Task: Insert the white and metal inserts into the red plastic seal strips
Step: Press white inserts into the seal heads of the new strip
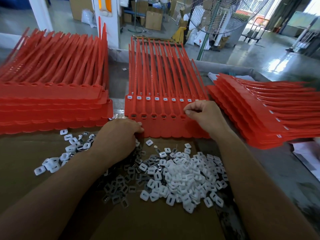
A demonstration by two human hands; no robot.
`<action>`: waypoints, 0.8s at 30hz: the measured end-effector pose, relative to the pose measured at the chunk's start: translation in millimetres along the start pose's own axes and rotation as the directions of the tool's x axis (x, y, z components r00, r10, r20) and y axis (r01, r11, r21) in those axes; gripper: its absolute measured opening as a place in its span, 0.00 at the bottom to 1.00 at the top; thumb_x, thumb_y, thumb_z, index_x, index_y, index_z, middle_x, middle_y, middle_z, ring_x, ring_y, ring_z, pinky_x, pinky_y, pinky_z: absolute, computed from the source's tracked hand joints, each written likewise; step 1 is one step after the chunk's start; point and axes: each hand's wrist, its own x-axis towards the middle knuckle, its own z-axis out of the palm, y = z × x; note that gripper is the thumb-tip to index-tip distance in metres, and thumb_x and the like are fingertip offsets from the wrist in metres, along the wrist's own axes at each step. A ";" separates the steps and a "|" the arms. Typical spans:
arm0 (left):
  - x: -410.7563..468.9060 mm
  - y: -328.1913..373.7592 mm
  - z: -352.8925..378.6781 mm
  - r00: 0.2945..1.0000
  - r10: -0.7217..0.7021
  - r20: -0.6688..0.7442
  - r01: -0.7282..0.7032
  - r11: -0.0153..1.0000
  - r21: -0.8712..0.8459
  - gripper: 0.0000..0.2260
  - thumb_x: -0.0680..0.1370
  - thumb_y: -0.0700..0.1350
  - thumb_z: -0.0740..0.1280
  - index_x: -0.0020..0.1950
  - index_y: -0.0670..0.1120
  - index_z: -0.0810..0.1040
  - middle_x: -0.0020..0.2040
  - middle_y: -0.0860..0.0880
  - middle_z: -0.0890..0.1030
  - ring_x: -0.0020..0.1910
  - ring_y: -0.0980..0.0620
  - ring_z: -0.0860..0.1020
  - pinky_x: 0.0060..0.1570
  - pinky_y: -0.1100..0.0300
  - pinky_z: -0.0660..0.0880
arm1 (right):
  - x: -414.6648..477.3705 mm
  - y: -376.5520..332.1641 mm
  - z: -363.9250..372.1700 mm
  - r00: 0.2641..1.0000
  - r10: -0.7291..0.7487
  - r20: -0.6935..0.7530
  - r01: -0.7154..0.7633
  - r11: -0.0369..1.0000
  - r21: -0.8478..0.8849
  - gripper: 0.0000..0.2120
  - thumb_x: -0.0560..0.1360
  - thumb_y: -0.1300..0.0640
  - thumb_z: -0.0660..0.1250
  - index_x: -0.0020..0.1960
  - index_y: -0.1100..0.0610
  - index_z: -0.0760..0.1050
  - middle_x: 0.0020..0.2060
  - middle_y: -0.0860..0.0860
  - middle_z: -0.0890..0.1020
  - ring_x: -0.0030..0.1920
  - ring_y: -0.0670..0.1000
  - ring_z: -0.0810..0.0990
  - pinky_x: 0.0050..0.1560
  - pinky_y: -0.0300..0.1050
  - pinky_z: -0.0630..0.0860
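A sheet of red seal strips lies in front of me, its near row of sockets holding metal inserts on the left. A sheet beneath shows white inserts in its row. My right hand pinches something small at a socket toward the right of the near row; what it holds is too small to tell. My left hand rests knuckles-up at the sheet's near left edge, fingers curled over the loose parts. Heaps of white inserts and grey metal inserts lie on the cardboard.
A tall stack of red strip sheets with empty sockets stands at the left. Another fanned stack with white inserts lies at the right, over white papers. Beyond the table edge are a fan, boxes and a workshop floor.
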 end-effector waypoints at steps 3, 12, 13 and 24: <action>-0.2 -0.6 0.2 1.000 -0.006 -0.010 0.006 1.000 -0.008 0.22 0.75 0.36 0.57 0.66 0.54 0.71 0.68 0.58 0.68 0.68 0.57 0.63 0.66 0.62 0.56 | 2.8 3.2 5.6 0.999 0.029 0.023 -0.028 0.999 -0.045 0.08 0.74 0.64 0.66 0.41 0.51 0.78 0.40 0.45 0.79 0.41 0.39 0.74 0.40 0.27 0.66; -0.8 -0.1 -0.2 1.000 -0.010 -0.002 0.010 1.000 0.006 0.22 0.75 0.37 0.58 0.66 0.54 0.70 0.69 0.58 0.67 0.69 0.57 0.63 0.67 0.61 0.57 | 4.6 3.0 9.8 0.992 0.053 0.116 -0.027 0.977 -0.212 0.06 0.75 0.62 0.64 0.47 0.57 0.80 0.40 0.45 0.75 0.44 0.44 0.73 0.42 0.35 0.67; -0.8 0.0 -0.2 1.000 -0.010 0.003 0.010 1.000 0.010 0.22 0.75 0.36 0.58 0.67 0.54 0.69 0.69 0.59 0.67 0.69 0.58 0.62 0.67 0.61 0.56 | 4.7 2.8 10.4 0.991 0.053 0.119 -0.024 0.973 -0.230 0.06 0.75 0.62 0.64 0.47 0.58 0.80 0.41 0.46 0.75 0.45 0.44 0.73 0.45 0.37 0.67; -2.2 1.1 -1.5 1.000 -0.014 0.020 0.014 1.000 0.014 0.23 0.75 0.35 0.58 0.67 0.53 0.69 0.69 0.59 0.66 0.70 0.58 0.61 0.67 0.63 0.54 | 6.3 8.6 18.1 0.998 0.057 -0.017 -0.059 0.980 -0.192 0.08 0.72 0.61 0.69 0.37 0.49 0.75 0.37 0.41 0.75 0.44 0.43 0.74 0.45 0.38 0.68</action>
